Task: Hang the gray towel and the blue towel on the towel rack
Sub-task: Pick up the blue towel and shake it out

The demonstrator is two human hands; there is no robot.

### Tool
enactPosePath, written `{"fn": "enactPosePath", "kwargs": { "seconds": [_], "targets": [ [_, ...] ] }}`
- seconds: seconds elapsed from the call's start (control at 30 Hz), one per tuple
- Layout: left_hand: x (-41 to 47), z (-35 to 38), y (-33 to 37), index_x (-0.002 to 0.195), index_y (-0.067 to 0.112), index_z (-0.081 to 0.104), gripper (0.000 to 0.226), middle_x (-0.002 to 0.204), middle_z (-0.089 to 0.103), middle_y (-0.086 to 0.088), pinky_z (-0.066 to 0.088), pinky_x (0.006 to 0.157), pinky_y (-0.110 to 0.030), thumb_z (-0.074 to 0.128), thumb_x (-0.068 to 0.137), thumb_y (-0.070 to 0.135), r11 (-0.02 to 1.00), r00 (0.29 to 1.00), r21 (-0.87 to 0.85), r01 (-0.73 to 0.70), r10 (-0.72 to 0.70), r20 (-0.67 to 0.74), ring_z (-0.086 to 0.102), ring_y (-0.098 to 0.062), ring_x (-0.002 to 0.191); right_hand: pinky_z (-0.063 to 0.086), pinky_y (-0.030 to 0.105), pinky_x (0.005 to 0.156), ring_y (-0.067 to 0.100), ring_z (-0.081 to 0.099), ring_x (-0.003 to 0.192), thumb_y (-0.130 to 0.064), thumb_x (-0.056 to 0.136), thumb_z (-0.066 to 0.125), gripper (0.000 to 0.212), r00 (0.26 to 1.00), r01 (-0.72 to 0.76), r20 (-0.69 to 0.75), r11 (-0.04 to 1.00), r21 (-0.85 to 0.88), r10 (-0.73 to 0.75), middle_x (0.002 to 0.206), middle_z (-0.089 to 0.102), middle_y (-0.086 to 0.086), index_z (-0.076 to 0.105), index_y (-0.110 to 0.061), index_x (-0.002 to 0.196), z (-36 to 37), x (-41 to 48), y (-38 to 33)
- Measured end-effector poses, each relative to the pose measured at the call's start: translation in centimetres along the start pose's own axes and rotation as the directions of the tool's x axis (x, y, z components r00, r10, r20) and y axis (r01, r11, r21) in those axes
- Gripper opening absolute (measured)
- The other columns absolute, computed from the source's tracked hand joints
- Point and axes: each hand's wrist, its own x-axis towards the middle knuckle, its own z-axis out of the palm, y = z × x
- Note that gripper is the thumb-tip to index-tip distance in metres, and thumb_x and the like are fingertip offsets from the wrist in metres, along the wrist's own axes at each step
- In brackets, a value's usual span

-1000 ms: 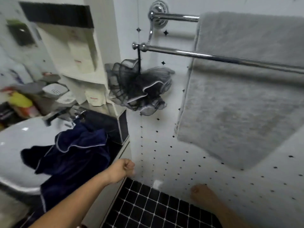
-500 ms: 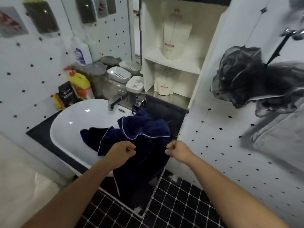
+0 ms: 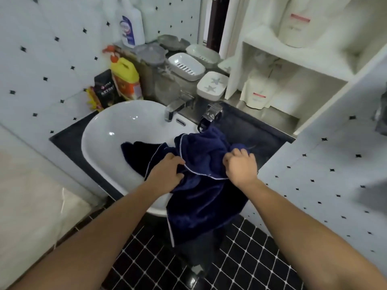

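The blue towel (image 3: 201, 197), dark navy with a thin white edge, lies crumpled over the right rim of the white sink (image 3: 109, 130) and hangs down toward the floor. My left hand (image 3: 165, 174) presses into its folds at the sink's front rim, fingers closed on the cloth. My right hand (image 3: 240, 166) pinches the towel's upper edge a little to the right. The gray towel and the towel rack are out of view.
A chrome faucet (image 3: 176, 105) stands behind the sink. Soap dishes (image 3: 186, 65), a yellow bottle (image 3: 125, 78) and a white bottle (image 3: 130, 24) crowd the back ledge. A white shelf unit (image 3: 293, 65) rises at right. Black tiled floor (image 3: 240, 258) lies below.
My view swung left from the rack with the gray towel down to the sink. Both hands moved forward and closed on the blue towel.
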Motion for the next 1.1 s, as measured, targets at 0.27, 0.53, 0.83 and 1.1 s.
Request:
{"fn": "enactPosePath", "kwargs": {
  "seconds": [0.27,0.53,0.83,1.1],
  "targets": [
    [2.0,2.2,1.9,0.146,0.028,0.032,0.069,0.156,0.021,-0.009,0.038,0.105,-0.043,0.064,0.084,0.028,0.877,0.991,0.461,-0.135,0.126,0.050,0.031,-0.031,0.136,0.022,0.051,0.111,0.034,0.017,0.142,-0.044,0.070,0.073,0.100,0.993,-0.004,0.118,1.000,-0.024,0.007,0.157,0.014,0.012,0.017,-0.025,0.150,0.6,-1.4,1.2],
    [2.0,4.7,1.6,0.148,0.023,0.029,0.075,0.156,0.020,-0.011,0.039,0.105,-0.044,0.066,0.083,0.022,0.876,0.974,0.429,-0.219,0.221,0.046,0.031,-0.034,0.137,0.037,0.040,0.101,0.032,0.054,0.111,-0.017,0.083,0.058,0.035,0.993,-0.115,-0.015,0.977,0.181,0.120,0.118,0.061,0.011,0.059,-0.018,0.118,2.1,0.2,2.5],
    [0.9,1.0,8.7,0.104,0.016,0.059,0.023,0.096,0.066,-0.005,0.047,0.084,-0.041,0.055,0.094,0.036,0.967,0.974,-0.162,-0.195,0.171,-0.151,0.063,-0.030,0.095,0.054,0.024,0.059,0.010,0.067,0.065,-0.020,0.089,0.060,0.007,0.945,-0.114,0.117,-0.027,0.993,0.305,0.072,0.073,-0.008,0.065,-0.024,0.085,-9.3,-3.8,3.8],
    [-2.1,-8.4,23.9,0.075,0.021,0.068,0.025,0.070,0.070,0.012,0.046,0.061,-0.022,0.056,0.095,0.032,0.666,0.943,-0.667,-0.334,0.234,-0.238,0.062,-0.003,0.065,0.051,0.017,0.083,-0.002,0.064,0.106,-0.059,0.057,0.084,0.065,0.998,0.010,-0.031,0.346,0.938,0.056,0.116,0.066,-0.026,0.051,-0.058,0.114,-21.1,-11.8,10.7]
  ]
}}
